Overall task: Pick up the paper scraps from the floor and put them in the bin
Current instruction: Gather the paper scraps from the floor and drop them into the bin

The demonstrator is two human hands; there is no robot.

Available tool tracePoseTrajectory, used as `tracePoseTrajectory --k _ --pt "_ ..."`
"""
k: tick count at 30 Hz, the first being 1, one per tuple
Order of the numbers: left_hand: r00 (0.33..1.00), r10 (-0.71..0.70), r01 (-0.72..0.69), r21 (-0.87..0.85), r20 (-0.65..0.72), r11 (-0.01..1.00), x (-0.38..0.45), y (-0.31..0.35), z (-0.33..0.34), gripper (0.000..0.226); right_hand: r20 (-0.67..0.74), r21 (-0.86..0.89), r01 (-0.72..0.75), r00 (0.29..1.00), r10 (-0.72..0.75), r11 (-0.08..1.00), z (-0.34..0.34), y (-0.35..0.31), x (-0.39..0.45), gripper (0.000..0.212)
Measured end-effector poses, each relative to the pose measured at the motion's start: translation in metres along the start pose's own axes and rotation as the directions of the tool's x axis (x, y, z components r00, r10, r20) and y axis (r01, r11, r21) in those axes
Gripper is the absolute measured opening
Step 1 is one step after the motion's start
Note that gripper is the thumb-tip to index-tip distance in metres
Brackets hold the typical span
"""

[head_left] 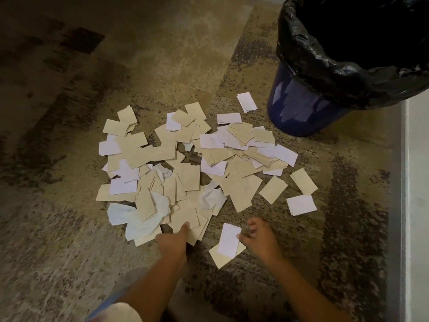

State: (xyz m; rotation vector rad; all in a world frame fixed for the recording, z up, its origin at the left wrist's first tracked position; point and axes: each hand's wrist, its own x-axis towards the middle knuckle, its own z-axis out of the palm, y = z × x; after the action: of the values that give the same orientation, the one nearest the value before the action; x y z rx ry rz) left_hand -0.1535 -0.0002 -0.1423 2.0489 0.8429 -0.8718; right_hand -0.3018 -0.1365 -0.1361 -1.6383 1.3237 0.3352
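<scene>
A wide pile of tan and white paper scraps point(185, 163) covers the carpet in the middle, with a few crumpled white tissues among them. My left hand point(173, 241) is at the pile's near edge and pinches tan scraps point(185, 214) there. Its thumb lies on top and its fingers are hidden below. My right hand point(257, 238) is beside a separate white scrap point(228, 240) that lies on a tan one. The thumb tip touches its right edge, and the fingers are loosely curled off the paper. The blue bin point(299, 108) with a black liner point(325, 70) stands at the far right.
The floor is a mottled brown and beige carpet point(92, 240). A pale wall or skirting edge point(415, 205) runs down the right side, close to the bin. Loose single scraps point(301, 204) lie between the pile and that edge. Something pale point(120, 313) shows at the bottom.
</scene>
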Motion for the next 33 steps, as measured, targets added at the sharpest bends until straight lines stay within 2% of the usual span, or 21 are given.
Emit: tracePoseTrajectory --k 2,5,9,12,14,18,20,22,23,24,25,27,30,32,33 --pt "0.999 -0.050 0.051 -0.073 0.019 0.996 0.003 0.002 0.001 0.087 -0.034 -0.191 -0.009 0.999 0.002 0.981 0.014 -0.003 -0.005 0.061" --pt "0.991 -0.107 0.120 -0.172 0.081 0.978 0.009 0.005 0.003 0.086 -0.069 -0.458 0.013 0.996 -0.050 0.889 0.033 -0.008 -0.015 0.069" --pt "0.980 -0.135 0.163 -0.204 0.145 0.965 0.012 0.010 0.007 0.075 -0.083 -0.491 -0.018 0.996 -0.026 0.871 0.050 -0.001 -0.023 0.076" --pt "0.984 -0.107 0.128 -0.142 0.146 0.982 0.017 0.014 0.009 0.066 -0.047 -0.555 0.057 0.994 -0.099 0.830 0.052 0.005 -0.028 0.070" --pt "0.983 -0.106 0.122 -0.103 0.148 0.987 0.019 0.017 0.008 0.059 -0.009 -0.613 0.155 0.979 -0.202 0.774 0.050 0.008 -0.028 0.065" --pt "0.976 -0.114 0.137 -0.115 0.185 0.984 0.019 0.021 0.009 0.055 0.136 -0.680 0.365 0.915 -0.379 0.636 0.051 0.007 -0.025 0.074" --pt "0.972 -0.099 0.119 -0.086 0.215 0.989 0.020 0.017 0.009 0.044 0.220 -0.713 0.435 0.884 -0.412 0.550 0.053 0.007 -0.023 0.073" --pt "0.984 -0.076 0.090 -0.078 0.159 0.993 0.019 0.010 0.009 0.019 0.272 -0.742 0.468 0.865 -0.422 0.480 0.054 0.010 -0.023 0.070" --pt "0.991 -0.052 0.063 -0.097 0.120 0.993 0.016 0.007 0.009 0.013 0.299 -0.749 0.486 0.855 -0.425 0.451 0.056 0.011 -0.024 0.070" --pt "0.996 -0.023 0.033 -0.117 0.090 0.993 0.014 0.003 0.009 0.023 0.324 -0.750 0.502 0.847 -0.423 0.431 0.057 0.014 -0.025 0.069" --pt "0.997 0.006 0.005 -0.129 0.078 0.992 0.012 -0.002 0.011 0.029 0.338 -0.747 0.508 0.846 -0.412 0.430 0.059 0.016 -0.026 0.068" --pt "0.996 0.031 -0.019 -0.143 0.082 0.990 0.007 -0.007 0.013 0.033 0.321 -0.723 0.477 0.872 -0.369 0.499 0.059 0.020 -0.028 0.064" --pt "0.995 0.031 -0.015 -0.163 0.094 0.987 0.004 -0.007 0.014 0.026 0.276 -0.604 0.373 0.927 -0.254 0.704 0.056 0.027 -0.029 0.057" --pt "0.991 -0.012 0.048 -0.267 0.134 0.962 0.000 -0.003 0.016 0.024 0.254 -0.483 0.316 0.943 -0.215 0.817 0.052 0.032 -0.031 0.049" --pt "0.989 -0.026 0.073 -0.323 0.148 0.944 -0.004 0.001 0.016 0.031 0.240 -0.430 0.299 0.948 -0.212 0.852 0.050 0.034 -0.032 0.045"
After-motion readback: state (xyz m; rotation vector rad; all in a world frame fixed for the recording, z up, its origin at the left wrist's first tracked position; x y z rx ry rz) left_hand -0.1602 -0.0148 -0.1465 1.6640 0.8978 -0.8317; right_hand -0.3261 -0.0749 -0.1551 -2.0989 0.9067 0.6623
